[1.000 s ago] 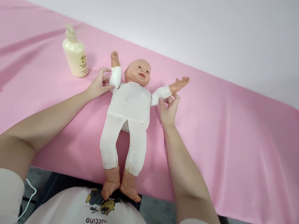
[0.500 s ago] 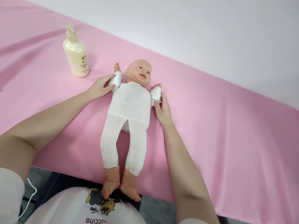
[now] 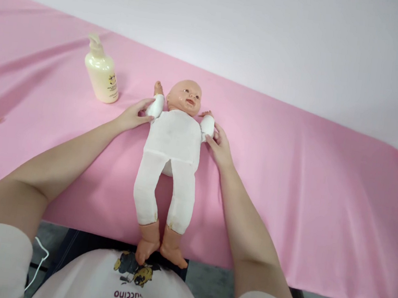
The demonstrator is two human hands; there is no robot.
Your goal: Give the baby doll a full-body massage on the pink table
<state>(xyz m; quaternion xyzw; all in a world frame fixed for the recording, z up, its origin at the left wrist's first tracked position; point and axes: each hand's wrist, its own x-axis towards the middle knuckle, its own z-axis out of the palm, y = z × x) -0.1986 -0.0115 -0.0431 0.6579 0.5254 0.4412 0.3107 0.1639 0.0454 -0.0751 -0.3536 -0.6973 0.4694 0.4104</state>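
Note:
A baby doll with a white cloth body lies on its back, head away from me and feet at the near table edge. My left hand grips the doll's arm on the left, thumb below and fingers partly hidden behind it. On the other side, my right hand holds the doll's other arm between thumb and fingers. Both of the doll's arms are raised beside its head. Its bare plastic feet overhang the cloth slightly, close to my shirt.
A cream pump bottle stands on the pink cloth at the back left, beyond my left hand. The cloth covers the table, with a pale wall behind. A white cable hangs below the near edge on the left.
The doll's arms have shifted very slightly, and my right hand has turned a little around the arm it holds. The doll's body and the bottle stay in place.

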